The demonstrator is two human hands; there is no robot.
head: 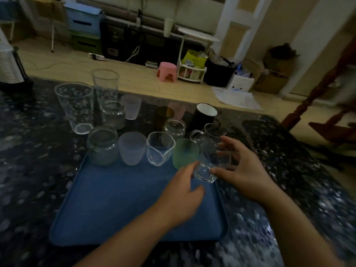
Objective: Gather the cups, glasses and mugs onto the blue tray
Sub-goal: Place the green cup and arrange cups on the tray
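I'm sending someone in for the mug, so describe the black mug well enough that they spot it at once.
Start at the blue tray on the dark speckled table. Look past its far right corner, behind the row of cups along the tray's far edge. There stands the black mug, off the tray; it is the only opaque black vessel with a white inside among clear and frosted glassware.
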